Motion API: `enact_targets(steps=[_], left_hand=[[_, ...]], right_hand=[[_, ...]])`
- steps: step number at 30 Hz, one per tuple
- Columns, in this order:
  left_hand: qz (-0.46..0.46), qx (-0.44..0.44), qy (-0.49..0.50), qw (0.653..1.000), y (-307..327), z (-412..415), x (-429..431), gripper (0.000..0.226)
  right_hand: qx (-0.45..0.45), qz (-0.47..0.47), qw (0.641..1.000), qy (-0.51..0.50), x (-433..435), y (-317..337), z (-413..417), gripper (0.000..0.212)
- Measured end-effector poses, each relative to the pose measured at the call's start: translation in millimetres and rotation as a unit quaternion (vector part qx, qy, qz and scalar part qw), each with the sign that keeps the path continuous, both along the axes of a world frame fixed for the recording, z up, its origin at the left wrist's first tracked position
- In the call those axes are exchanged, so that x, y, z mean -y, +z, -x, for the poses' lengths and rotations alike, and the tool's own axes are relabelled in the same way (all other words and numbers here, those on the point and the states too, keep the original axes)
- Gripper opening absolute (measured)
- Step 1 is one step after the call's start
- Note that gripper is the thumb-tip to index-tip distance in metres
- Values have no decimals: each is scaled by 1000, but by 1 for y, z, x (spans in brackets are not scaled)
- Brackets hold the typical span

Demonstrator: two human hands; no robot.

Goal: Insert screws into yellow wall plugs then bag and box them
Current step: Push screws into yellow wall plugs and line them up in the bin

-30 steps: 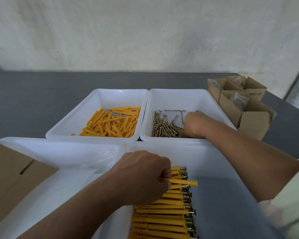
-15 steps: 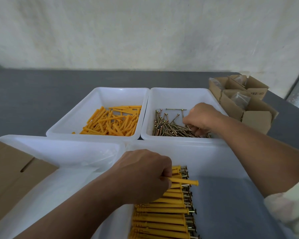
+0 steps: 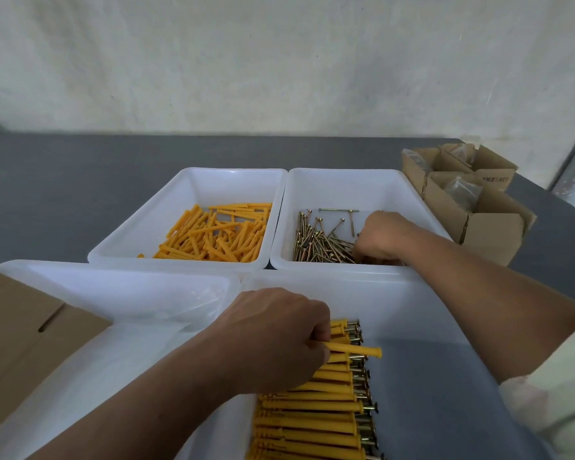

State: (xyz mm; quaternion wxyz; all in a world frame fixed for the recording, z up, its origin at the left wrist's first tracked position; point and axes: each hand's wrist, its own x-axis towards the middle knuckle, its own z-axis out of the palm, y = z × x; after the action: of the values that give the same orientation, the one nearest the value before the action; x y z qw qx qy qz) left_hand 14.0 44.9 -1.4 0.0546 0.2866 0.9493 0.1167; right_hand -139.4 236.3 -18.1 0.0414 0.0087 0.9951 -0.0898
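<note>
My left hand (image 3: 279,340) grips 1 yellow plug (image 3: 356,349) at the lower middle of the frame. Its long axis lies left to right and its wider end points right. The screws (image 3: 319,244) lie above it in the upper right tray (image 3: 342,175), nearer to my right hand (image 3: 382,237), whose fingers are curled down into the pile; I cannot tell if they pinch 1.

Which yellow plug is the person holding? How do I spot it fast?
Find the white tray nearest the person on the right, holding a neat row of plugs. The left hand sits over that row and grips the held plug. It alone sticks out sideways above the row, and its tip is plain yellow, while its neighbours end in metal screw heads.
</note>
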Motion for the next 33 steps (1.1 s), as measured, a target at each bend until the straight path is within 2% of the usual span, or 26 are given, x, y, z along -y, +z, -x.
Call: enact_targets(steps=[1,3,5,9,12,18,22,23,25,26,28,30,33], left_hand=[[1,0,0,1000,0,0,0,13],[3,-2,0,1000,0,0,0,12],[4,-2,-1,1000,0,0,0,12],[4,-3,-4,1000,1,0,0,9],[3,-7,-2,1000,0,-1,-1,11],[4,-7,-2,1000,0,0,-1,13],[7,-3,-1,1000,1,0,-1,14],[7,-2,-1,1000,1,0,-1,14],[7,1,-1,1000,1,0,-1,14],[6,2,-1,1000,1,0,0,14],[6,3,-1,1000,1,1,0,13],[7,4,1,1000,1,1,0,13],[11,3,4,1000,1,2,0,14]], right_hand=[[-9,28,1000,-10,-1,-1,2,26],[-18,175,983,-61,-4,0,3,24],[-18,345,934,-93,-5,6,4,14],[15,518,851,-88,-6,14,-1,8],[50,575,813,-78,-6,15,-6,6],[74,613,785,-55,-7,15,-8,6],[30,601,796,-72,-7,15,-5,10],[9,575,814,-76,-8,15,-3,11],[-20,471,879,-67,-10,17,-2,10],[-16,409,911,-51,-11,19,-3,10],[26,311,950,-17,-12,22,-4,11],[55,257,965,-1,-11,24,-5,12],[51,252,966,1,-11,22,-6,14]])
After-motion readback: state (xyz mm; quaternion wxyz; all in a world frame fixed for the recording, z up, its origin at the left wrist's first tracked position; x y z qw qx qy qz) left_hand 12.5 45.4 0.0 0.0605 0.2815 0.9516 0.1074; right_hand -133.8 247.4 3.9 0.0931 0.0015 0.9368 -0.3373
